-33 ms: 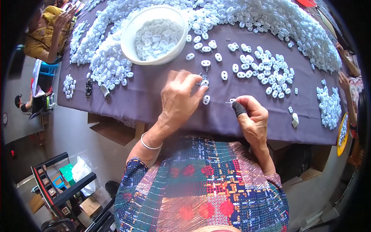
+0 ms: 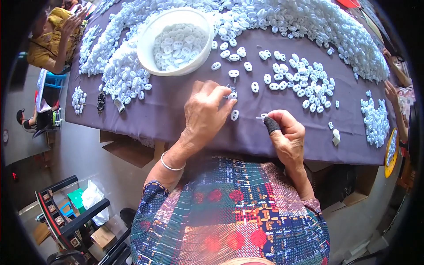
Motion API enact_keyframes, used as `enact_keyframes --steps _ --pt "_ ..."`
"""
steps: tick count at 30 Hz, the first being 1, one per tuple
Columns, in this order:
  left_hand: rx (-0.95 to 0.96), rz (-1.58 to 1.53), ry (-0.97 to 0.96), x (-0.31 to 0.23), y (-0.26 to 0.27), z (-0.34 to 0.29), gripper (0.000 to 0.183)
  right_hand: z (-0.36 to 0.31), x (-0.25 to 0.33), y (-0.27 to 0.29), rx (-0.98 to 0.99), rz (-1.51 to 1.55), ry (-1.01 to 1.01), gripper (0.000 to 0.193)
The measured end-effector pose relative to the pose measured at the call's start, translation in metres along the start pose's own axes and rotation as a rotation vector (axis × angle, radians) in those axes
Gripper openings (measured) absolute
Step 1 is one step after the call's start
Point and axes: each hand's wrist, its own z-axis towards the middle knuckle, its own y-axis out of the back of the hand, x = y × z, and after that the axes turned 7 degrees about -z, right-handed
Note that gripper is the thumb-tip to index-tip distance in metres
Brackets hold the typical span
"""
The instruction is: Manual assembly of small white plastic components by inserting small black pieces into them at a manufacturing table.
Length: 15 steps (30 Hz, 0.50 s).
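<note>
My left hand (image 2: 204, 108) is closed over the cloth. Its thumb and fingertips pinch small grey metal pieces (image 2: 229, 92) beside a white two-hole oval piece (image 2: 232, 96); the fingers partly hide them. My right hand (image 2: 287, 130) has a black wrap (image 2: 271, 125) on the thumb. Its thumb and forefinger pinch a small white piece (image 2: 264, 115) with a thin metal pin sticking out to the left. Between the hands lies a loose white oval piece (image 2: 234, 115). Just above the left fingertips is another white oval (image 2: 233, 73) with a pin below it.
A white bowl (image 2: 143, 57) of oval pieces stands beyond my left hand. Heaps of such pieces (image 2: 309, 20) line the far side of the dark tablecloth (image 2: 168, 126). A scattered group (image 2: 309, 86) lies right. Other people's hands (image 2: 73, 22) show at the left and right edges.
</note>
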Motion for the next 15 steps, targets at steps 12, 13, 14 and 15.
enact_keyframes --steps 12,13,14,15 --pt "0.068 -0.078 -0.072 0.0083 -0.0066 0.0042 0.016 -0.0007 -0.0045 -0.0010 0.003 -0.098 0.011 0.009" --pt "0.073 -0.078 -0.066 0.0099 -0.0070 0.0037 0.016 0.0001 -0.0042 -0.0009 -0.011 -0.094 0.048 0.009" --pt "0.051 -0.098 -0.086 0.0117 -0.0070 0.0026 0.016 -0.0007 -0.0034 -0.0004 -0.001 -0.081 0.034 0.010" --pt "0.030 -0.117 -0.107 0.0127 -0.0067 0.0008 0.015 -0.0017 -0.0018 -0.0002 0.002 -0.079 0.027 0.010"
